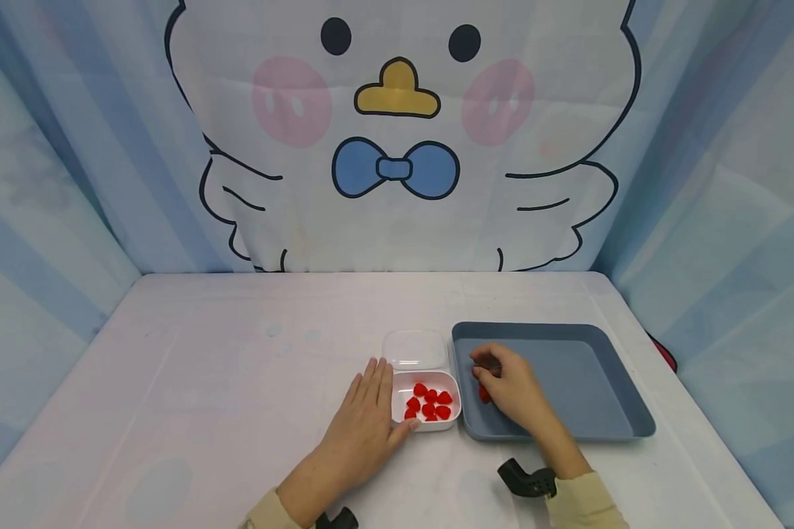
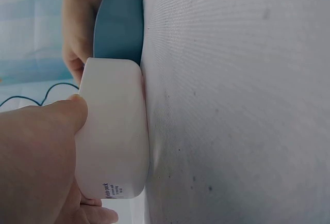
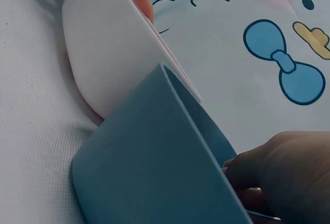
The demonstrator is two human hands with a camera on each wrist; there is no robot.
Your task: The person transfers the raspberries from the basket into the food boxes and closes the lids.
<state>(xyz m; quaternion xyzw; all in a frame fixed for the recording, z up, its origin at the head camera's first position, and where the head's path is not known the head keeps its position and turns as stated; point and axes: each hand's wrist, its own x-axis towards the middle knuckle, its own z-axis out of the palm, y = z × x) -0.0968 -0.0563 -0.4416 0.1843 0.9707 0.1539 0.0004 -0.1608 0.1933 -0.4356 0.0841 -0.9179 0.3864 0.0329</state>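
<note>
A small white box (image 1: 445,425) with a raised clear lid (image 1: 415,348) holds several small red pieces (image 1: 428,409). My left hand (image 1: 364,430) lies along the box's left side with straight fingers, its thumb at the front rim. In the left wrist view that thumb (image 2: 77,111) rests at the top edge of the white box (image 2: 111,131). My right hand (image 1: 512,389) reaches into the blue-grey tray (image 1: 582,382), fingers bent, beside a red piece (image 1: 484,394) there. Whether those fingertips pinch anything I cannot tell; the tray wall hides part of them in the right wrist view.
The tray stands immediately right of the box, its left wall (image 3: 149,152) close against the box in the right wrist view. A white cloth covers the table (image 1: 205,382). Behind it hangs a curtain (image 1: 397,228) printed with a cartoon bird, with more curtain at both sides.
</note>
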